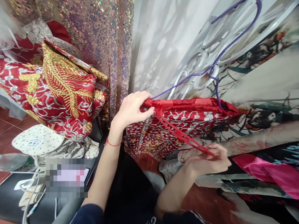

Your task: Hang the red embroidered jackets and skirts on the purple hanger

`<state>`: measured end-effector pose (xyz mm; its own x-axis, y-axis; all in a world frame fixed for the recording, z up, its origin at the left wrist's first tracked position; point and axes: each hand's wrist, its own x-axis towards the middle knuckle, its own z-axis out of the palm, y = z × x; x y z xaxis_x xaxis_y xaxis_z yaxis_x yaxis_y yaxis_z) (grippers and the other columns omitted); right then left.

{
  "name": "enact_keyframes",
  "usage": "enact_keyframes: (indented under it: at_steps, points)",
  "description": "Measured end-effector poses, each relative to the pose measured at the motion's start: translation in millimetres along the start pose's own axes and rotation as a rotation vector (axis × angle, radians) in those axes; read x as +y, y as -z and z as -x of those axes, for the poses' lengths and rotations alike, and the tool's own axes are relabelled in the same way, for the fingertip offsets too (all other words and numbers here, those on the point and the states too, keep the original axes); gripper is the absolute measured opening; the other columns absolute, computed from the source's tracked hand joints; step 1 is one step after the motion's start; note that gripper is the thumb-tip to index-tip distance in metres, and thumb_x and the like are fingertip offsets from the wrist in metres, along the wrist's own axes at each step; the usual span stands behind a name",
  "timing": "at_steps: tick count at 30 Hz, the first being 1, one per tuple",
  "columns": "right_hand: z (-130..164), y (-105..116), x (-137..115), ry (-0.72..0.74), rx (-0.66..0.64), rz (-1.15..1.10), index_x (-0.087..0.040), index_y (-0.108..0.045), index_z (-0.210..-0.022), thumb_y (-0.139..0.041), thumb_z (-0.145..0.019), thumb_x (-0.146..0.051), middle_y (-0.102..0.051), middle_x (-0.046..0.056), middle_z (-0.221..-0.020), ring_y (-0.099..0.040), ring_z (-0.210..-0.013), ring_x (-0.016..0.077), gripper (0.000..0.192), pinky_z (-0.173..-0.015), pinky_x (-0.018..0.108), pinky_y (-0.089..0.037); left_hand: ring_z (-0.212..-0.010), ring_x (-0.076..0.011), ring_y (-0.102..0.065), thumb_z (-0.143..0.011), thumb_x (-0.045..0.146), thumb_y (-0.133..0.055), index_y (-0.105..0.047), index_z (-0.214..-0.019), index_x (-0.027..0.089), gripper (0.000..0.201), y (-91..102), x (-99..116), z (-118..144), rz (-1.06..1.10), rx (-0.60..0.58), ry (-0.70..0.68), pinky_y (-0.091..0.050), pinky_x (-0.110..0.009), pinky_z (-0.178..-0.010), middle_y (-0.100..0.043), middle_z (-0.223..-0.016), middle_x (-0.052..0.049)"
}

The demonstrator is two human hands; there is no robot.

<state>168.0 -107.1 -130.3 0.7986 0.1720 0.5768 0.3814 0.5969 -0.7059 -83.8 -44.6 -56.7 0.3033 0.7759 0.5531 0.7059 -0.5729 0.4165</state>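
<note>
Costume or dress shop: embroidered red garments (58, 90), sequin fabric (102, 37), hanger (219, 59).

Tiled floor (9, 124) (reddish) bears fabrics (263, 174).

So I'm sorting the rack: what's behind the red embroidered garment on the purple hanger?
Behind the red embroidered garment on the purple hanger show a white ornamental grille and a painted floral panel. What lies directly behind the cloth is covered.
</note>
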Motion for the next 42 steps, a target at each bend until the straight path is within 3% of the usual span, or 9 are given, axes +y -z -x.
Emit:
enact_keyframes:
  at_steps: [5,9,14,18,21,27,31,34,42]
  points:
    - [-7.5,5.5,8.9,-0.089,-0.031,-0.018,-0.026,-0.03,-0.058,-0.035,-0.087,-0.036,-0.033,0.0,-0.066,-0.043,-0.061,0.0198,0.031,-0.06,0.037,-0.038,-0.088,-0.0227,-0.061,-0.079,0.033,-0.053,-0.064,-0.1,0.02,0.027,0.3,-0.5,-1.2,-0.011,-0.004,0.011,-0.045,-0.035,-0.081,-0.07,-0.094,-0.005]
    - [4.3,-5.7,-0.6,-0.104,-0.1,-0.025,-0.024,-0.039,-0.057,-0.042,-0.084,-0.026,-0.042,0.0,-0.065,-0.047,-0.064,0.0177,0.026,-0.062,0.034,-0.037,-0.09,-0.0223,-0.061,-0.082,0.038,-0.057,-0.064,-0.102,0.02,0.028,-0.2,-2.6,-1.0,-0.008,-0.008,-0.003,-0.044,-0.034,-0.082,-0.07,-0.095,-0.004]
    - [25.0,-25.8,-12.3,-0.203,-0.367,-0.047,-0.021,-0.052,-0.063,-0.053,-0.084,-0.023,-0.052,-0.001,-0.065,-0.052,-0.066,0.0147,0.021,-0.064,0.029,-0.041,-0.082,-0.02,-0.06,-0.086,0.053,-0.062,-0.064,-0.096,0.021,0.034,-4.9,-3.7,-3.1,-0.009,0.04,0.025,-0.041,-0.031,-0.075,-0.069,-0.089,-0.003]
    - [43.8,-49.4,-18.3,-0.216,-0.693,0.071,-0.02,-0.06,-0.075,-0.057,-0.091,-0.033,-0.06,-0.001,-0.072,-0.057,-0.067,0.0131,0.021,-0.066,0.028,-0.047,-0.081,-0.0186,-0.061,-0.101,0.053,-0.04,-0.065,-0.086,0.021,0.043,-7.5,0.0,-6.7,0.007,0.07,0.081,-0.039,-0.029,-0.074,-0.069,-0.084,-0.003]
    - [57.8,-70.6,-24.7,-0.189,-0.82,0.062,-0.019,-0.065,-0.088,-0.06,-0.092,-0.033,-0.067,0.001,-0.083,-0.06,-0.071,0.012,0.016,-0.068,0.026,-0.049,-0.083,-0.0182,-0.062,-0.103,0.054,-0.036,-0.066,-0.085,0.022,0.048,-7.1,2.1,-7.8,0.018,0.065,0.09,-0.04,-0.029,-0.076,-0.071,-0.086,-0.004]
    - [79.3,-98.3,-38.0,-0.209,-0.838,0.069,-0.019,-0.064,-0.085,-0.066,-0.087,-0.031,-0.067,-0.002,-0.076,-0.056,-0.063,0.0099,0.012,-0.06,0.023,-0.046,-0.082,-0.0181,-0.062,-0.103,0.056,-0.035,-0.067,-0.086,0.022,0.05,-5.6,1.3,-7.4,0.015,0.054,0.084,-0.041,-0.03,-0.077,-0.071,-0.085,-0.004]
    - [89.7,-104.3,-41.1,-0.241,-0.753,0.138,-0.02,-0.061,-0.084,-0.066,-0.086,-0.033,-0.066,-0.003,-0.073,-0.054,-0.057,0.0088,0.014,-0.06,0.023,-0.046,-0.08,-0.018,-0.06,-0.101,0.06,-0.037,-0.066,-0.083,0.022,0.051,-6.0,1.3,-8.4,0.003,0.067,0.09,-0.04,-0.03,-0.074,-0.069,-0.083,-0.004]
    - [92.8,-105.3,-43.1,-0.269,-0.766,0.154,-0.02,-0.059,-0.086,-0.063,-0.087,-0.034,-0.065,-0.004,-0.07,-0.051,-0.053,0.0084,0.014,-0.057,0.023,-0.043,-0.074,-0.0172,-0.057,-0.097,0.066,-0.042,-0.065,-0.078,0.022,0.053,-8.7,3.2,-9.3,-0.016,0.097,0.106,-0.037,-0.029,-0.068,-0.066,-0.077,-0.003]
    - [91.4,-102.2,-49.0,-0.312,-0.941,0.107,-0.023,-0.045,-0.07,-0.047,-0.093,-0.034,-0.037,-0.008,-0.053,-0.034,-0.048,0.0088,0.026,-0.052,0.024,-0.03,-0.064,-0.0157,-0.053,-0.096,0.068,-0.042,-0.066,-0.069,0.022,0.059,-17.4,7.5,-12.4,-0.061,0.179,0.195,-0.027,-0.029,-0.058,-0.066,-0.067,-0.003]
